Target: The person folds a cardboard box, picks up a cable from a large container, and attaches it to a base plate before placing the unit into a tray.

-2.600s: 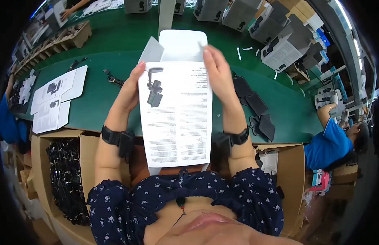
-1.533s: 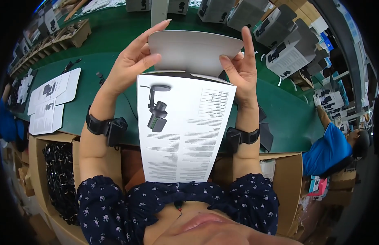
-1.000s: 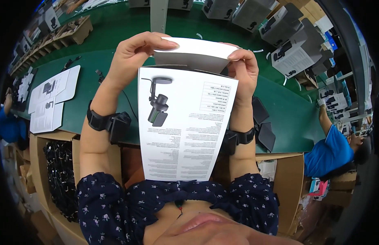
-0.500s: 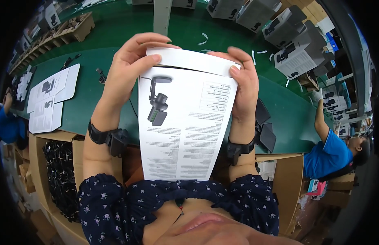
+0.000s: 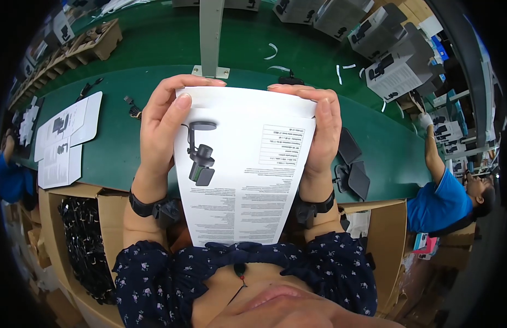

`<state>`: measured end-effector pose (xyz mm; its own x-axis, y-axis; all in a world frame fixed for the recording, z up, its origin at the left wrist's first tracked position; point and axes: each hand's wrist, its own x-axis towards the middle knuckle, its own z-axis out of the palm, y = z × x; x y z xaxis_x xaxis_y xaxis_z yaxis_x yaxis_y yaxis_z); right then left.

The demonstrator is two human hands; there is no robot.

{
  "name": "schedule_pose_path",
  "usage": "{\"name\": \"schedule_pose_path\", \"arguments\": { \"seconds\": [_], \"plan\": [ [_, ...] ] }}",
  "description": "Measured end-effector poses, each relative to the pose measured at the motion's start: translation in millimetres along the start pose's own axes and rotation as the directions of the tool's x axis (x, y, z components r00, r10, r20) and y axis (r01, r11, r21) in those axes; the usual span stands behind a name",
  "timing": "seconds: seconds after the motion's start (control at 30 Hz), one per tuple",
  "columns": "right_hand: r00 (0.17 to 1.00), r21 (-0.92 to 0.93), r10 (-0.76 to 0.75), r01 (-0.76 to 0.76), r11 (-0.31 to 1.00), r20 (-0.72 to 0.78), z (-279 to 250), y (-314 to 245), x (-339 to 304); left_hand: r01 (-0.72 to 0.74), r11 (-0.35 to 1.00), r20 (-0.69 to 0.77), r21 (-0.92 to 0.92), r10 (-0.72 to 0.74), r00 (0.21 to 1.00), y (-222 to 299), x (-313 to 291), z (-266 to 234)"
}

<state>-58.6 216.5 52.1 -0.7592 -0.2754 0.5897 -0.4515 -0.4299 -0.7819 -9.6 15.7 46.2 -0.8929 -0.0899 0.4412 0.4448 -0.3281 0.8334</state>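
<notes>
At the far-left corner of the white printed cardboard box (image 5: 240, 180), a bare left hand (image 5: 161, 123), curled in a grip, thumb on the upper face. Directly between both palms, the box itself, long axis running from its far edge back to the navy floral blouse (image 5: 149, 268); both hands touching, neither nearer. At its far-right corner, a bare right hand (image 5: 323, 136), gripping, fingers over the far edge.

Beneath, a smooth green worktable (image 5: 119, 142). On it, well left of the box, flat white printed card sheets (image 5: 67, 136); nearer to its left, a dark bundled cable (image 5: 134, 112). Beyond it, a pale metal post (image 5: 211, 44). Just to its right, black flat angular pieces (image 5: 349, 145); farther right, a co-worker in a blue shirt (image 5: 442, 199).
</notes>
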Motion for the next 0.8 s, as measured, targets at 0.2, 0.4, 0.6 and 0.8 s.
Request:
{"name": "schedule_pose_path", "arguments": {
  "seconds": [0.2,0.4,0.6,0.8],
  "plan": [
    [0.989,0.055,-0.095,0.102,0.993,-0.113,13.0,10.9,0.6,-0.008,1.000,-0.062,0.008,0.008,0.998,-0.7,-2.4,0.1],
    [0.995,-0.047,0.011,-0.016,0.999,-0.097,3.5,10.2,-0.8,0.007,0.999,-0.012,-0.037,-0.007,1.000,-7.0,-0.2,-2.9],
    [0.995,-0.032,-0.094,0.093,0.995,-0.043,2.1,10.6,-5.6,-0.143,0.989,0.060,0.042,0.140,0.988,-15.6,-4.8,-8.4],
    [0.991,-0.087,-0.128,0.124,0.988,-0.041,-0.8,10.9,-6.0,-0.098,0.995,0.042,-0.002,0.098,0.994,-14.4,-3.6,-4.0]
  ]
}}
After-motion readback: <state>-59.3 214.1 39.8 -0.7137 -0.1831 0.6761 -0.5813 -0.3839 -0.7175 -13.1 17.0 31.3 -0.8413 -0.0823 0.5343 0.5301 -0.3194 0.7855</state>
